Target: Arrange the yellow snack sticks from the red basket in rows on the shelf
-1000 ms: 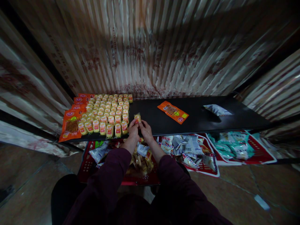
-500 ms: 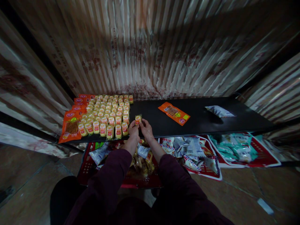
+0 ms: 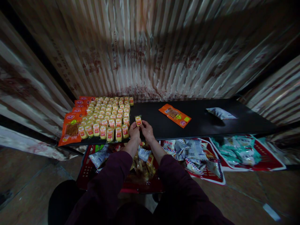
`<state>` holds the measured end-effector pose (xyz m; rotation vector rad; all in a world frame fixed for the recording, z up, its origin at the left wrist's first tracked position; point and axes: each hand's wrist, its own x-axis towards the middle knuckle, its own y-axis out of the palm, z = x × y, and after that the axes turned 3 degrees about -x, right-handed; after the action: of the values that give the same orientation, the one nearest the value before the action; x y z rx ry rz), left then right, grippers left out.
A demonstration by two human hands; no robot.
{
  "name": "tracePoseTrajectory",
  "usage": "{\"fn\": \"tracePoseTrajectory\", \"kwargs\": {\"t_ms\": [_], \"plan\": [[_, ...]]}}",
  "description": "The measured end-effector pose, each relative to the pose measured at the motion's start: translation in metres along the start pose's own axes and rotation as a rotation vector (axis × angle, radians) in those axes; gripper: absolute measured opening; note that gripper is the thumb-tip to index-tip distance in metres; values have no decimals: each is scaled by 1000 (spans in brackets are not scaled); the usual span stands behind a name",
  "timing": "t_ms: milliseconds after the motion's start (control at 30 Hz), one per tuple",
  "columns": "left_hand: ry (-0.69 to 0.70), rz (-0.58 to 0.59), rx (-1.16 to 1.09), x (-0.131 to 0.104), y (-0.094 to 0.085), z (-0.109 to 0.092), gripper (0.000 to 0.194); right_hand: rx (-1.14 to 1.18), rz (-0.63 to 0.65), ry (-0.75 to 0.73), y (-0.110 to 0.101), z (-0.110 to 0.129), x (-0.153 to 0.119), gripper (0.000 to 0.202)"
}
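Between the fingertips of my left hand (image 3: 134, 131) and my right hand (image 3: 147, 129) is a small wrapped snack cake (image 3: 138, 120), yellow with a red and white label. Both hands are closed on it, above the front edge of the black shelf (image 3: 154, 122). Rows of matching snack cakes (image 3: 110, 115) stand upright to the left of my hands. Orange snack packets (image 3: 71, 126) line the shelf's left end, partly covered by one another. A single orange packet (image 3: 175, 115) lies flat to the right of my hands.
A white and blue packet (image 3: 221, 113) lies at the shelf's right part. Below the shelf edge stand red baskets: one under my arms (image 3: 82, 175) with mixed packets, one (image 3: 219, 178) with white-blue bags (image 3: 194, 148), one (image 3: 278, 164) with teal bags (image 3: 243, 153). A pleated curtain (image 3: 145, 56) hangs behind.
The view has shifted slightly, so the shelf and baskets sit a little lower. Both hands still hold the snack cake in nearly the same place, and it looks slightly more tilted.
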<state>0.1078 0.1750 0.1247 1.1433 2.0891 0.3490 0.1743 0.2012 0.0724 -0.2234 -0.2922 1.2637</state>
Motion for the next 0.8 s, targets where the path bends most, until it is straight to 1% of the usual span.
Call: {"fn": "tracePoseTrajectory", "kwargs": {"t_ms": [200, 333, 533, 700, 800], "plan": [[21, 17, 49, 7, 3, -1, 32, -7, -32, -34, 3, -2, 4, 30], [12, 22, 66, 9, 7, -6, 32, -3, -45, -68, 7, -3, 7, 33], [-19, 23, 166, 6, 13, -16, 25, 5, -48, -22, 9, -9, 17, 33], [23, 66, 227, 10, 15, -17, 24, 17, -38, -4, 10, -10, 25, 32], [37, 60, 273, 15, 18, -17, 25, 35, -31, -2, 12, -8, 27, 30]]}}
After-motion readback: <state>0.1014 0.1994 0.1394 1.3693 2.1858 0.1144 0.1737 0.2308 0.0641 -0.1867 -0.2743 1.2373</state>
